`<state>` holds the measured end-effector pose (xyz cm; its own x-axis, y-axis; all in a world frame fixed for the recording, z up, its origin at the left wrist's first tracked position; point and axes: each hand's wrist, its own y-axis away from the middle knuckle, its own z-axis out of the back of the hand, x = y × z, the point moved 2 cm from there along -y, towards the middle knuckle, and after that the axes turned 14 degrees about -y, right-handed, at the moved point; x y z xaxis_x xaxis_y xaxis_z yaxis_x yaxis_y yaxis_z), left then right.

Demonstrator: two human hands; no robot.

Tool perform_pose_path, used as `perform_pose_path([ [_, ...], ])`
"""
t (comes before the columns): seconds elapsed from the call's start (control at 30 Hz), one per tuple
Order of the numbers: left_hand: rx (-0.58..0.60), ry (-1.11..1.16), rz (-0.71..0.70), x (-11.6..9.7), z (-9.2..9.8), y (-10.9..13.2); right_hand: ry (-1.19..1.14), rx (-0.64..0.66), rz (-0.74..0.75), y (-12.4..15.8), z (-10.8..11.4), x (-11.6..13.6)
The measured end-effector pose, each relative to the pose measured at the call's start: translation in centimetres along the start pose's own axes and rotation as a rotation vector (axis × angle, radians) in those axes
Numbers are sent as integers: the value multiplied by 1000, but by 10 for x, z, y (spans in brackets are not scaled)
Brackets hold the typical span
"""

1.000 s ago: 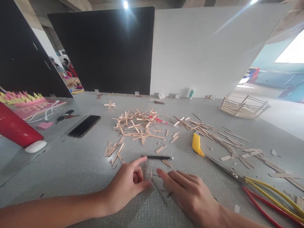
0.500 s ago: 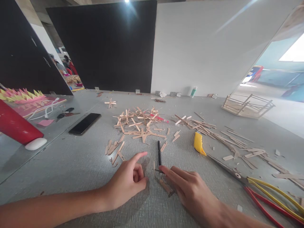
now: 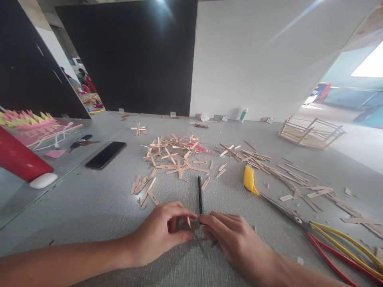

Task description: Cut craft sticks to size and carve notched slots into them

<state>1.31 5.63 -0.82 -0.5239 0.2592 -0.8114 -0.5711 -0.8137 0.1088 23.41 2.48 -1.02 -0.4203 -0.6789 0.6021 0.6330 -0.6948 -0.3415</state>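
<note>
My left hand is closed in a pinch, thumb below and forefinger above, around a small piece of wooden craft stick that is partly hidden and blurred. Against its fingertips lies my right hand, back upward and fingers bent together; what they grip is hidden. A thin black rod like a pen lies on the table just beyond the right fingertips. Farther off spreads a heap of craft sticks, some joined into crosses and stars.
To the right lie a yellow box cutter, long shears with red and yellow handles and strewn stick strips. A phone and a red bottle are on the left. A small stick-fence model stands at the far right.
My left hand has moved slightly right and closed its fingers on the small stick piece. My right hand has shifted a little, and the fingertips of both hands now meet.
</note>
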Motion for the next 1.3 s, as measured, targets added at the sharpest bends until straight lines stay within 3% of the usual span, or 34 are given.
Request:
perform_pose_path([
  [0.37,-65,-61,-24,-4,2,-1,104,-43,52,2,2,1],
  [0.53,-76,51,29,0,1,2,130,-90,58,3,5,3],
  [0.77,-203,164,113,9,3,6,178,-113,43,5,4,0],
  [0.9,-193,169,123,8,3,6,227,-172,53,8,2,-4],
  [1.13,-160,68,98,10,1,4,343,-115,87,2,13,6],
  [1.3,-81,-81,-16,3,1,1,393,-15,89,-3,23,14],
])
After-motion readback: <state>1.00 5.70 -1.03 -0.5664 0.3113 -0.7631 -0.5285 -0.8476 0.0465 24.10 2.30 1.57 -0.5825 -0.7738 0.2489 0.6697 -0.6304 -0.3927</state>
